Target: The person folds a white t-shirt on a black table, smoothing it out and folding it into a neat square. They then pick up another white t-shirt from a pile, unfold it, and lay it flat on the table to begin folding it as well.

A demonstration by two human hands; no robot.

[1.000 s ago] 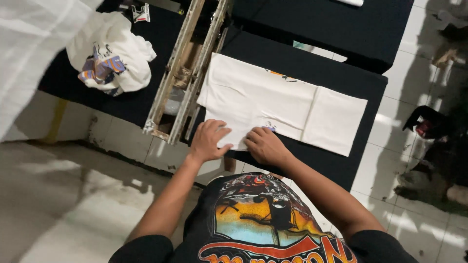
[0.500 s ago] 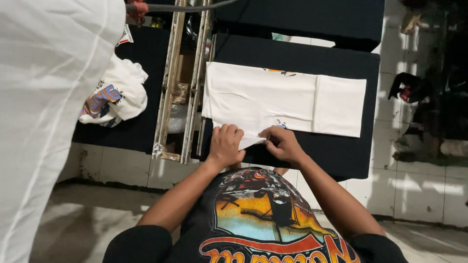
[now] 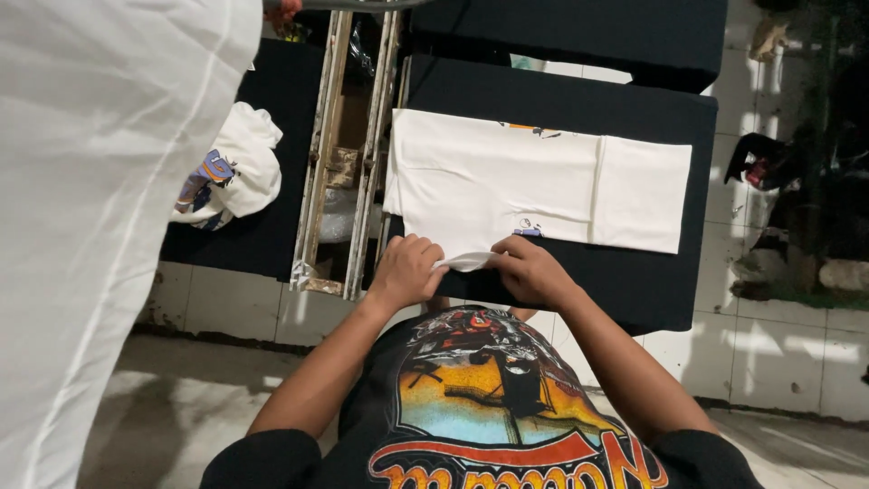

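Note:
A folded white t-shirt (image 3: 534, 181) lies flat on a black table (image 3: 670, 290) in front of me. My left hand (image 3: 407, 270) and my right hand (image 3: 529, 269) both pinch the shirt's near edge, lifting a small fold of cloth between them. A bit of coloured print shows at the shirt's far edge and a small mark near my right hand. My arms reach forward over my black printed shirt.
A crumpled white printed garment (image 3: 231, 177) lies on another black table to the left. A wooden frame (image 3: 348, 163) fills the gap between the tables. A large white cloth (image 3: 100, 181) hangs at the left. A tiled floor and dark clutter (image 3: 769, 163) lie to the right.
My hands have drawn closer together and gripped the shirt's near edge, raising a small fold. The view has shifted, and the white cloth at the left now covers more of it.

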